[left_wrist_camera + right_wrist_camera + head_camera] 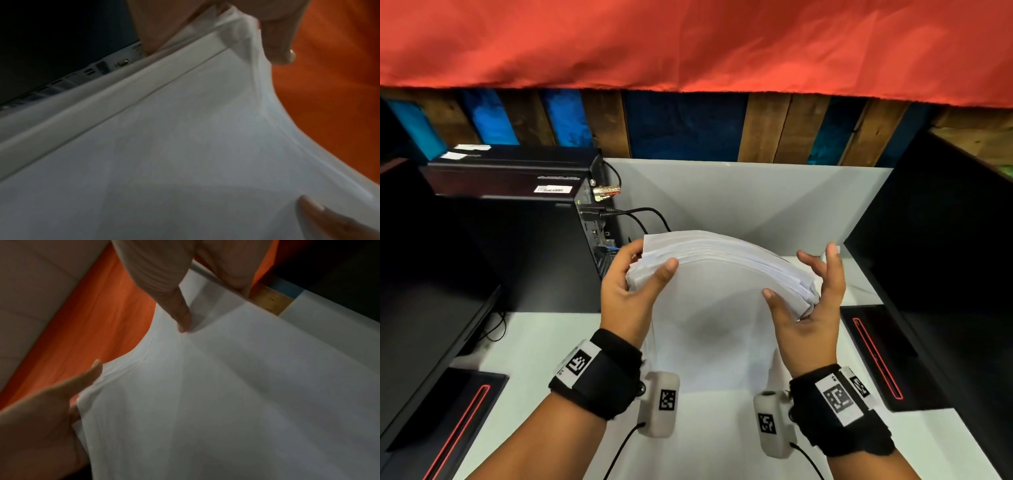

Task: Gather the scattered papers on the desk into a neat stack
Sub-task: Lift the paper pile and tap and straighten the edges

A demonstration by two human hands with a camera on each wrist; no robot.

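Note:
A thick stack of white papers (pixel 715 291) stands on edge on the white desk (pixel 544 342), and its top edge bows toward me. My left hand (pixel 652 257) grips the upper left corner, with the thumb on the front sheet and the fingers behind. My right hand (pixel 801 274) holds the upper right corner, thumb pressed on the front and fingers spread behind the edge. The left wrist view shows the paper stack (pixel 185 146) bent under my thumb (pixel 279 48). In the right wrist view my thumb (pixel 180 316) dents the top sheet of the stack (pixel 226 394).
A black computer case (pixel 517 178) with cables (pixel 640 214) lies at the back left. Black monitors stand at the left (pixel 431 291) and right (pixel 945 257), their bases marked with red lines. A white partition (pixel 739 195) closes the back, and red cloth (pixel 688 41) hangs above.

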